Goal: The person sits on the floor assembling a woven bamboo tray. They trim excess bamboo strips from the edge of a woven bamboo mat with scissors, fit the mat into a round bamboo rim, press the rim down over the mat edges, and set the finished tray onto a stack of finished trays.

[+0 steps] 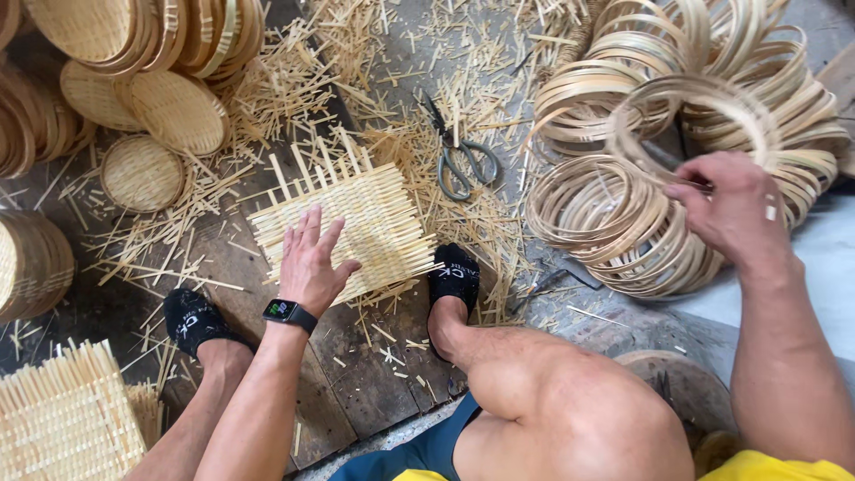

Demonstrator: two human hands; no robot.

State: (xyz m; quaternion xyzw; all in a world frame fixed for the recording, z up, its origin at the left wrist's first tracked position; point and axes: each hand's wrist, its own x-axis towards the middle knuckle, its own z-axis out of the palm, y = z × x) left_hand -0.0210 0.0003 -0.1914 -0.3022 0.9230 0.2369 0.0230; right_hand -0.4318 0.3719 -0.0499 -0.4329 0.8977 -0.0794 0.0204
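We are pinching a bamboo ring (690,120) in our right hand (735,209), lifting it off the ring pile (623,223) right of the woven mat (352,223), where our left hand (312,263) is resting open and flat; scissors (463,160) are lying just beyond the mat.

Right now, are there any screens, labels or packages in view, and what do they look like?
Small rectangular smartwatch screen: on the black band on the left wrist, dark with green and purple marks.
White printed lettering on the black sock: over the toes of the right foot beside the square woven bamboo mat.
No packages or signs show.
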